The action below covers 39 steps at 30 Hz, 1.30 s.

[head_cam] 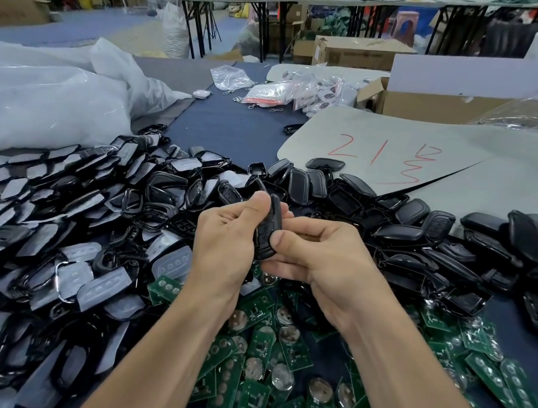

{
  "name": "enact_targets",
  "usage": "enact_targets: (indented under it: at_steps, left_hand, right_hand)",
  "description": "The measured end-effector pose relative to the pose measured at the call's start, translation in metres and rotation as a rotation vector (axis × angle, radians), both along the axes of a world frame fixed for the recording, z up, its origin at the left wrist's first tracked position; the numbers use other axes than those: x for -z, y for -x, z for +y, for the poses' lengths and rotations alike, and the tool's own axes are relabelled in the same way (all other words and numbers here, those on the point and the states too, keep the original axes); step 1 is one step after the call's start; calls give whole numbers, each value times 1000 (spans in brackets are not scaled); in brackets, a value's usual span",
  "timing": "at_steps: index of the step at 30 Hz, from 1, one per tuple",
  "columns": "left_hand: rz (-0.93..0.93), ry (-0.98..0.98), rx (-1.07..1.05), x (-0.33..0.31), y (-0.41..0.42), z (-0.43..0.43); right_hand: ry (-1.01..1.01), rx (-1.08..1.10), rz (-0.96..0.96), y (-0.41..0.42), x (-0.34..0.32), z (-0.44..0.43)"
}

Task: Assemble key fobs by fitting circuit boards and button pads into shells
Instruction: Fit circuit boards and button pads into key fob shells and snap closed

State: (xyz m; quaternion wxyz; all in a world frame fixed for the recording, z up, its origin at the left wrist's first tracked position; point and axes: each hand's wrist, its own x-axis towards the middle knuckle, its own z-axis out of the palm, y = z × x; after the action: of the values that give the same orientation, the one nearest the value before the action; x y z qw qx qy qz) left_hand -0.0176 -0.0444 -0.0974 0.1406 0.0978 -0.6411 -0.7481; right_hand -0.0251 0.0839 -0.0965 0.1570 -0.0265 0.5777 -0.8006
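Pinching one black key fob (pixel 269 227) edge-up above the circuit boards (pixel 283 351), I'm gripping it with my left hand (pixel 227 232) and right hand (pixel 325 258); uneven squeezing is risking a misaligned seam.

Black key fob (pixel 269 229), edge-on, near upright, pinched btwn left hand (pixel 225 242) & right hand (pixel 321 261). Green circuit boards (pixel 293 352) w/ coin cells heaped underneath. Whitish button pads (pixel 105 285) piled left; black shells (pixel 408 214) piled right.
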Motion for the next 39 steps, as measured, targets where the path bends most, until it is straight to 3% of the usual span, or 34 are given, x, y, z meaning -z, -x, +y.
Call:
enact_targets:
  at_steps: [3,7,9,12,14,16,22,24,30,36,39]
  left_hand:
    - [-11,0,30,2,-1,0]
    - [60,-20,10,4,-2,-1]
    - [77,16,-91,3,0,-5]
    - [75,39,-215,3,1,-8]
    - [67,76,-268,4,1,-8]
    - [57,133,-300,5,2,-7]
    - [30,291,-359,8,3,-8]
    - [7,337,-374,10,4,-10]
    - [-93,554,-371,11,2,-13]
    - [-190,989,-18,10,-1,-7]
    - [-174,1105,-81,7,-5,0]
  right_hand:
    - [17,-52,3,0,-6,4]
    - [747,-50,-164,7,-17,32]
    - [744,60,-205,10,-18,36]
    - [111,292,-87,12,-9,27]
    - [-403,342,107,10,-3,22]
    - [-779,322,273,9,0,18]
    - [-1356,-127,506,-2,5,-4]
    - [-1311,-143,544,-1,0,-3]
    - [-992,1,416,1,1,6]
    - [-680,336,408,10,5,9]
    - [-430,351,251,15,4,12]
